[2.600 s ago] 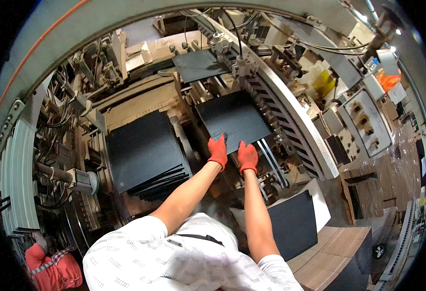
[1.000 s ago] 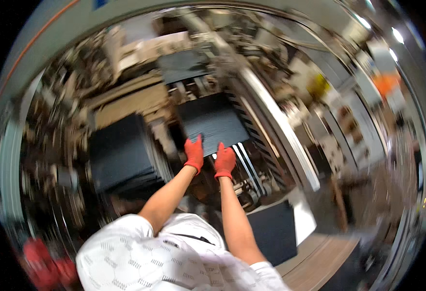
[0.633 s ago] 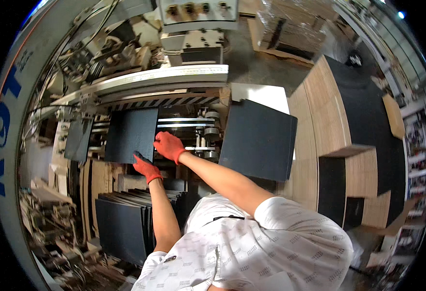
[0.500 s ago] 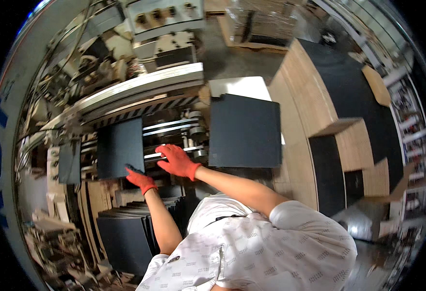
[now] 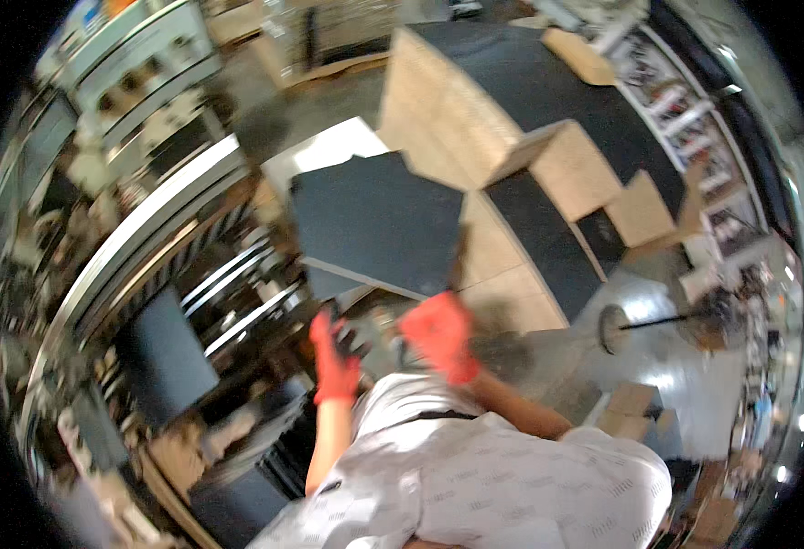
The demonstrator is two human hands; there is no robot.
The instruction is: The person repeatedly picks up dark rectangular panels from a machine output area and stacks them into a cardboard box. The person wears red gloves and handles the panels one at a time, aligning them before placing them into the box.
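Observation:
Both my hands wear red gloves. My right hand (image 5: 440, 337), smeared by motion, is at the near right corner of a black panel (image 5: 379, 220) and grips it there. This panel lies turned askew on another dark panel (image 5: 329, 282), whose corner shows beneath its near left edge. My left hand (image 5: 335, 359) is just left of my body, below the panels, fingers apart and dark palm side showing, holding nothing. Farther left, a separate dark panel (image 5: 166, 355) lies on the machine beside its metal rails (image 5: 251, 316).
A large stack of wood-coloured boards with black tops (image 5: 457, 105) stands to the right of the panels. A white board (image 5: 329, 151) shows behind them. More dark panels (image 5: 246, 499) stand at lower left. A wheeled thing (image 5: 614, 329) is on the floor at right.
My view has swung right. Both hands have left the machine's rails; my right hand has come to the panel stack, and its top panel has turned out of line. My left hand has drawn back.

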